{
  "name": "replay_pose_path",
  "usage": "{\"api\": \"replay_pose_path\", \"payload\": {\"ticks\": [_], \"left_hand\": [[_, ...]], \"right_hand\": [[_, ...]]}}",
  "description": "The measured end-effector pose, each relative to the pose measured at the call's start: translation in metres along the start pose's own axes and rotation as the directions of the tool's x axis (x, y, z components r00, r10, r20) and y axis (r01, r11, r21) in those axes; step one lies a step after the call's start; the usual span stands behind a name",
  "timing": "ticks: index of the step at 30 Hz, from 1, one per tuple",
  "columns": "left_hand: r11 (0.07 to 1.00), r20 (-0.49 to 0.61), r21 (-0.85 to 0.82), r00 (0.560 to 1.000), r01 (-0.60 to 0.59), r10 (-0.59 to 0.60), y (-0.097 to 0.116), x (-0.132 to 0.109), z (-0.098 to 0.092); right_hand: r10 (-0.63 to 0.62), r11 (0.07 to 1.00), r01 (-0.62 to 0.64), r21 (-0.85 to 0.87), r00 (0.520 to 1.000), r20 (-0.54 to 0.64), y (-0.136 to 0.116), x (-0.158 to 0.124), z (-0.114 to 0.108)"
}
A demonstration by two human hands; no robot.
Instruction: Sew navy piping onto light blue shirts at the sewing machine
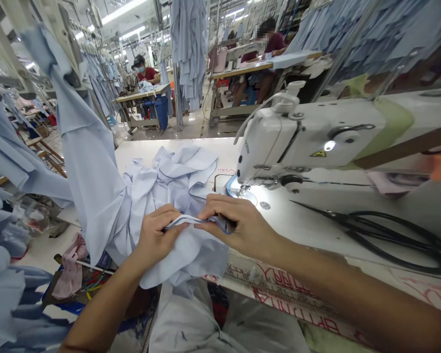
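Note:
Both hands grip the folded edge of a light blue garment (206, 255) in front of the sewing machine. My left hand (158, 235) pinches the edge between thumb and fingers. Close beside it, my right hand (238, 223) is closed on the same layered edge, which has a darker inner side. The rest of the garment lies bunched on the table to the left and hangs down toward my lap. Just beyond my right hand is the lit needle area of the white sewing machine (268, 142), with a blue piece around it.
Black-handled scissors (367, 230) lie on the white machine table (275, 208) at the right. A hanging light blue cloth (91, 162) comes down at the left. Ruler markings run along the front edge. Two people work at tables (238, 73) farther back.

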State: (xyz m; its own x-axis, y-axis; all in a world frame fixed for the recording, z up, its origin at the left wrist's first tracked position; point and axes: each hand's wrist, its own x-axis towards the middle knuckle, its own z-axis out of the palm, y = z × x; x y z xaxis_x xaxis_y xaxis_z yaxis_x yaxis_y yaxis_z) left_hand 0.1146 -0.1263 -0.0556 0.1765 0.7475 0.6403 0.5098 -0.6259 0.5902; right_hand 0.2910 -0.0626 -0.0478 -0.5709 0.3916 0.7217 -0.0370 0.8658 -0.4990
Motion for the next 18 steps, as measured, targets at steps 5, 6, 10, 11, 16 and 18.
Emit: {"api": "replay_pose_path", "payload": {"ticks": [5, 6, 10, 11, 16, 18], "left_hand": [[0.989, 0.075, 0.103, 0.992, -0.107, 0.1, 0.0049, 0.0002, -0.0049], [0.981, 0.075, 0.13, 0.988, -0.145, 0.136, 0.006, 0.0007, -0.0051], [0.947, 0.013, 0.212, 0.969, -0.243, 0.246, 0.0061, 0.0024, -0.0031], [0.939, 0.001, 0.232, 0.966, -0.253, 0.26, 0.0052, 0.0024, -0.0025], [0.842, 0.018, 0.393, 0.918, -0.37, 0.395, 0.0017, -0.0022, -0.0034], [0.778, 0.034, 0.464, 0.886, -0.423, 0.462, 0.0016, -0.006, -0.0057]], "right_hand": [[-0.113, 0.99, 0.113, -0.083, 0.994, -0.006, 0.0024, -0.0032, 0.0014], [-0.153, 0.982, 0.152, -0.111, 0.988, -0.005, 0.0033, -0.0042, 0.0019], [-0.244, 0.94, 0.236, -0.246, 0.97, -0.004, 0.0041, -0.0082, 0.0032], [-0.257, 0.929, 0.247, -0.275, 0.966, 0.001, 0.0035, -0.0088, 0.003], [-0.457, 0.815, 0.431, -0.387, 0.889, 0.027, -0.0009, -0.0082, -0.0014], [-0.562, 0.741, 0.516, -0.43, 0.827, 0.024, -0.0033, -0.0067, -0.0034]]}}
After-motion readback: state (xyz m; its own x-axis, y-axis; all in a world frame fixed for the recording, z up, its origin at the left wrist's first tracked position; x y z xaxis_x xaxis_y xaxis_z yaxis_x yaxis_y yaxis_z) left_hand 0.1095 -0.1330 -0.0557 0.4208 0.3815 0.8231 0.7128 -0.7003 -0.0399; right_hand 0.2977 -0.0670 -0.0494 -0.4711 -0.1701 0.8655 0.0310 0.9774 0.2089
